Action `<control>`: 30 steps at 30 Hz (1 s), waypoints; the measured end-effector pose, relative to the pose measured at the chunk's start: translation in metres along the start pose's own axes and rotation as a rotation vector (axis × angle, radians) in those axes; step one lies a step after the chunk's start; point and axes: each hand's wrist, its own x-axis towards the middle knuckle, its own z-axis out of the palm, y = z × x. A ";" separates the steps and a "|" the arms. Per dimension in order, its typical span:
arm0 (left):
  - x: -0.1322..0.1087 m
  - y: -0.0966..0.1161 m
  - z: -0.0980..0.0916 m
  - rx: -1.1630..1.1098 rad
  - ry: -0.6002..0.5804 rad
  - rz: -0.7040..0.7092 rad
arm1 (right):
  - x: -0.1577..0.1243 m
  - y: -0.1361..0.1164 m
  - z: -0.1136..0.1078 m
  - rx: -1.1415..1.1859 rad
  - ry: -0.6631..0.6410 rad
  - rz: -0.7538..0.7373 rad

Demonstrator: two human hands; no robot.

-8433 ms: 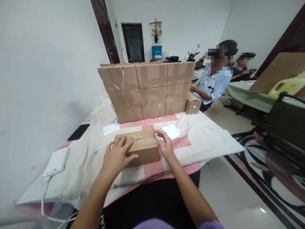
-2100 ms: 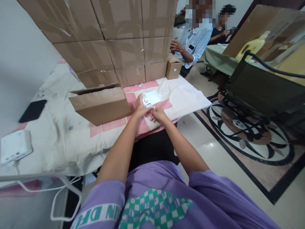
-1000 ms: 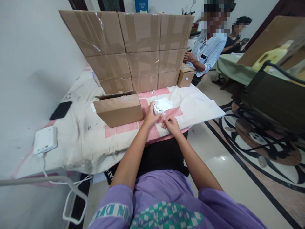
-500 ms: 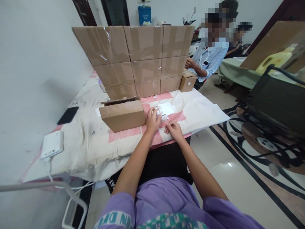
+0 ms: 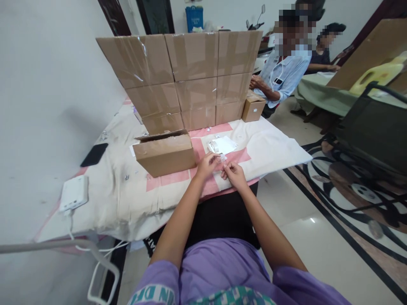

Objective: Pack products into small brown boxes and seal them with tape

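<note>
My left hand (image 5: pixel 207 166) is over the near table edge, its fingers closed at the tips on a small whitish, see-through piece (image 5: pixel 222 158) whose kind I cannot make out. Close beside it on the right, my right hand (image 5: pixel 234 174) is pinched, and whatever lies between its fingertips is too small to name. Just beyond both hands, a white ring-shaped thing (image 5: pixel 212 147) rests by a white sheet (image 5: pixel 226 145). To the left of my left hand stands a cardboard box (image 5: pixel 165 157) with its top flap partly raised.
Taped cardboard boxes (image 5: pixel 195 59) form a wall across the table's back, with a small box (image 5: pixel 253 108) at its right end. A black phone (image 5: pixel 94 154) and a white power bank (image 5: pixel 74 192) lie left. A person in a blue shirt (image 5: pixel 284 76) is beyond the table.
My left hand has come off the white ring-shaped thing and drawn nearer to me, now with the small see-through piece at its fingertips. My right hand stays pinched in nearly the same place.
</note>
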 end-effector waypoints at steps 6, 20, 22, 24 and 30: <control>-0.001 0.005 0.007 -0.046 -0.083 0.048 | 0.000 -0.003 0.003 -0.072 0.011 0.009; -0.019 0.077 -0.137 0.168 0.306 0.025 | 0.011 -0.009 0.028 -0.418 0.026 -0.133; -0.016 0.082 -0.165 0.189 0.233 -0.018 | 0.024 -0.019 0.045 -0.402 -0.003 -0.219; -0.010 0.085 -0.188 0.216 0.162 -0.053 | 0.044 -0.032 0.067 -0.350 -0.013 -0.315; 0.026 0.078 -0.229 0.301 0.012 -0.139 | 0.111 -0.056 0.130 -0.129 -0.125 -0.481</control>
